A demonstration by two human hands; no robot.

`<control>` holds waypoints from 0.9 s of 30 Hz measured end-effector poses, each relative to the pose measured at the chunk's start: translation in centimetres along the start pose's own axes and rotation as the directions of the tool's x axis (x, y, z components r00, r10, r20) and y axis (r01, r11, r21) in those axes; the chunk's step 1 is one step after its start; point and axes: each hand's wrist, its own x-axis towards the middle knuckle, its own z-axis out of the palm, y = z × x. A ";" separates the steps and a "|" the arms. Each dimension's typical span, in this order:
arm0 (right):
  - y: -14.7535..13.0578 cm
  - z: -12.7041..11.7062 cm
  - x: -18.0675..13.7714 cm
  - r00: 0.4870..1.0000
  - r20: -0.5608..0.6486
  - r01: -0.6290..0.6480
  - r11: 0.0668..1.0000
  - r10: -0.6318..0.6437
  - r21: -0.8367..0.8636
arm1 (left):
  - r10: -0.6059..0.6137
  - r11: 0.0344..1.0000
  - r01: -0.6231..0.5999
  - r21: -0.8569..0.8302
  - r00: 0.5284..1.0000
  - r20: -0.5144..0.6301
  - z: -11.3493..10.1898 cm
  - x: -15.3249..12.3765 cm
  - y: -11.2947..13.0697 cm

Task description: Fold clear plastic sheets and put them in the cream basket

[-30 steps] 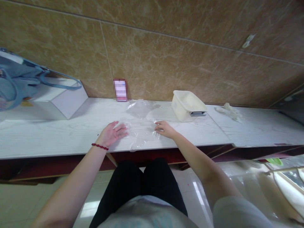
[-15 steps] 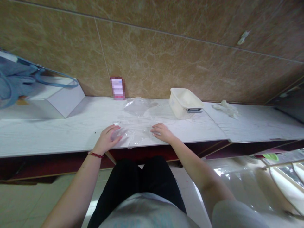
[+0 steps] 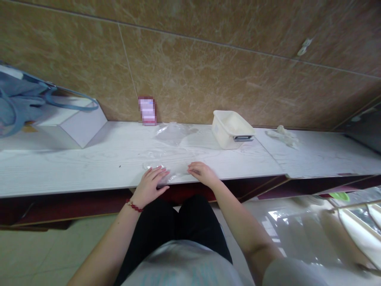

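Though its edges fade into the counter (image 3: pixel 95 171), film (image 3: pixel 175 175) lies near the front, partly under the spread left hand (image 3: pixel 151 185); whether the right hand (image 3: pixel 203 174), its grip narrow, holds any, I can't tell.

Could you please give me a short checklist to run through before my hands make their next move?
1. Left hand at the near clear plastic: ok, thumb and fingers spread over it.
2. Right hand gripping the plastic: cannot tell, its fingertips are curled under.
3. Near plastic smooth: not ok, wrinkles and glare show.
4. Cream bin away from both hands: ok, it stands farther back, to the right.
5. Phone away from both hands: ok, it leans against the wall.
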 end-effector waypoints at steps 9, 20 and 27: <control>-0.8 -0.2 -1.5 0.999 0.015 0.039 0.995 -0.038 -0.093 | 0.120 0.993 -0.116 0.036 0.979 -0.162 0.1 0.0 0.5; -1.2 0.1 -3.2 0.996 -0.093 -0.011 0.996 0.003 -0.093 | 0.371 0.908 -0.322 0.267 0.914 -0.161 0.6 -1.0 0.9; -0.5 -0.4 -3.4 0.999 -0.054 -0.015 0.992 0.009 -0.122 | 0.366 0.901 -0.326 0.284 0.925 -0.099 0.3 -1.0 -1.1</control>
